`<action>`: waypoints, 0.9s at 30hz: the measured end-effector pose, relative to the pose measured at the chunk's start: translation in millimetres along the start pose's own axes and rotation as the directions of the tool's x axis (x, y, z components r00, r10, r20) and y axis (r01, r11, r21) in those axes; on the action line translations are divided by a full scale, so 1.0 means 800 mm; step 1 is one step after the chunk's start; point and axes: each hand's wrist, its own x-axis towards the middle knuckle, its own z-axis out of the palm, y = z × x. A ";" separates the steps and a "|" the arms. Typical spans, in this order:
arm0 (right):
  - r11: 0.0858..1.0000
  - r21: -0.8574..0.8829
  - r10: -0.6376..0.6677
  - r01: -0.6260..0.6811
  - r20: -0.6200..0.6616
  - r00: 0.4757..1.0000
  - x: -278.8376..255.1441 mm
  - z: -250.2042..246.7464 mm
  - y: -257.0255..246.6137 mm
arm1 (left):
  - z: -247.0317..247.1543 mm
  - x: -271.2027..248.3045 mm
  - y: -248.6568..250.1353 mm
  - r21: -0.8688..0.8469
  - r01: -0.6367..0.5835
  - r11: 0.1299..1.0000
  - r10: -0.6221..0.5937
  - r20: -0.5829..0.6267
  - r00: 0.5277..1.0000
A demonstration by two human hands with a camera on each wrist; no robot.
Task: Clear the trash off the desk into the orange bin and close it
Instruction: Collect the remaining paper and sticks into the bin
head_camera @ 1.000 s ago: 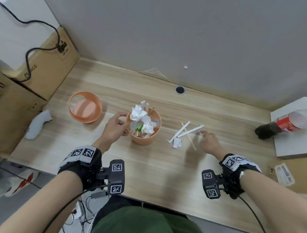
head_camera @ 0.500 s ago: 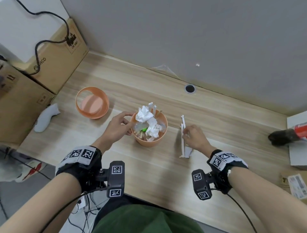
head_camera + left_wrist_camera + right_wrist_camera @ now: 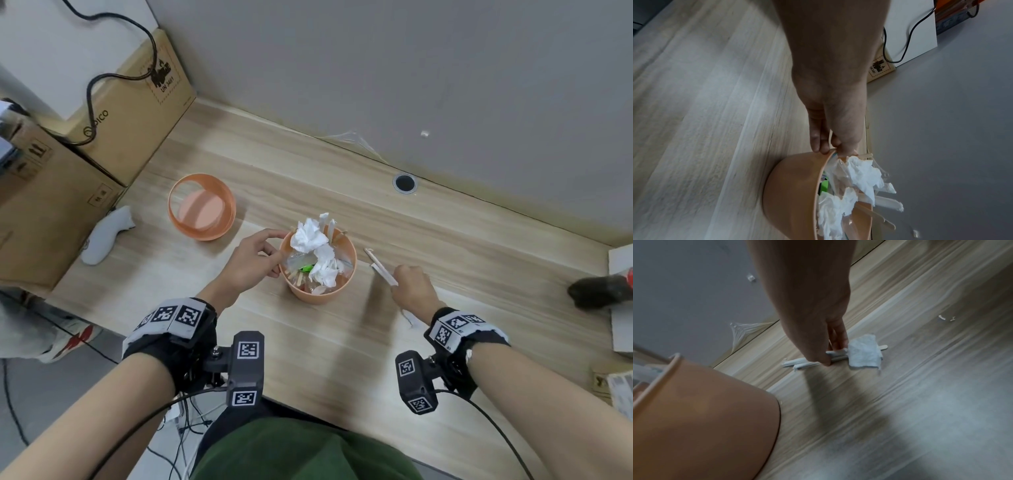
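Now right hand [image 3: 412,286] has gathered scattered wrapper sticks [image 3: 813,360] and tissue scrap [image 3: 864,352] into one pinched bundle beside orange bin [image 3: 318,270]; left hand [image 3: 251,262] still grips rim. Lid [image 3: 202,210] apart on tabletop [image 3: 342,342]. Drop-in likely next.

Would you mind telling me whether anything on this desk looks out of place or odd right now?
Yes: the orange bin is overfilled, with crumpled tissues and sticks poking above its rim, so its lid, lying apart to the left, may not seat. Small scraps also lie loose on the desk.
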 end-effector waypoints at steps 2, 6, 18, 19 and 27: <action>0.999 0.037 0.010 -0.009 -0.017 1.000 -0.001 -0.002 0.007 | 0.000 0.001 -0.001 0.008 -0.002 1.000 0.002 0.005 1.000; 0.968 0.251 0.023 -0.001 -0.088 0.996 -0.007 -0.019 0.013 | 0.000 0.004 -0.001 0.020 -0.003 1.000 0.002 0.011 1.000; 0.690 0.714 -0.122 0.115 -0.041 0.992 -0.038 -0.106 0.003 | 0.002 0.003 0.003 0.022 0.023 0.999 -0.024 0.026 0.999; 0.680 0.720 -0.137 0.134 -0.055 0.989 -0.046 -0.114 -0.002 | 0.002 0.003 0.004 0.021 0.025 0.999 -0.026 0.028 0.999; 0.825 0.114 -0.542 0.553 -0.117 0.832 -0.086 -0.166 -0.038 | 0.009 -0.004 0.005 -0.004 0.045 0.999 -0.045 0.046 0.998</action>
